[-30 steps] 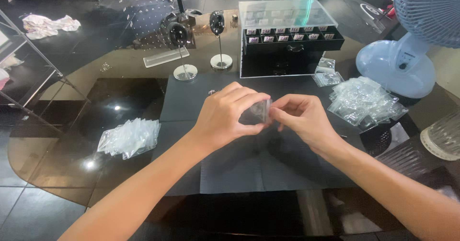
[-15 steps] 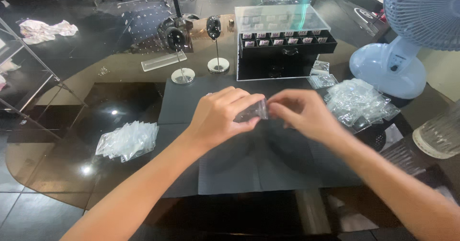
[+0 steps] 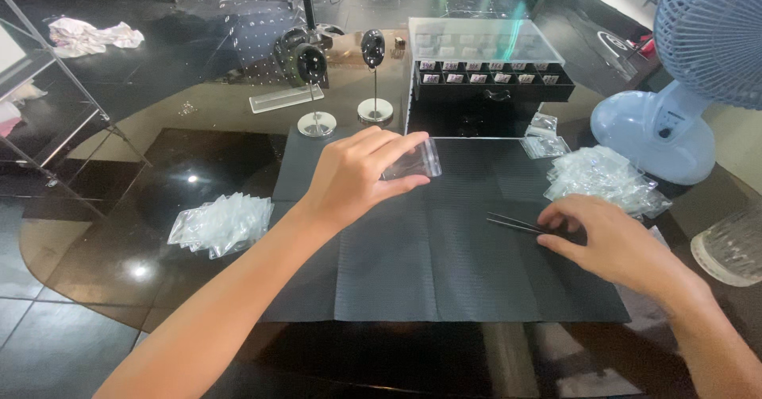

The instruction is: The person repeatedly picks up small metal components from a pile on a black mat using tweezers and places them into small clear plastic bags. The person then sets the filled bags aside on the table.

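Observation:
My left hand (image 3: 357, 173) holds a small clear plastic bag (image 3: 413, 161) by its edge above the black mat (image 3: 429, 264). Lower on the right side of the mat, my right hand (image 3: 607, 236) rests with its fingers on the end of thin metal tweezers (image 3: 514, 223), whose tips point left. The two hands are well apart.
A pile of clear bags (image 3: 224, 223) lies on the dark glass table at left, another pile (image 3: 603, 178) at right. Behind the mat stand a clear-lidded black display box (image 3: 486, 77), two small round stands (image 3: 316, 89), and a pale blue fan (image 3: 675, 121). A glass (image 3: 734, 244) sits far right.
The hands were together at the mat's middle, both on the small bag. Now they have parted: the left keeps the bag, the right has moved down right onto the tweezers.

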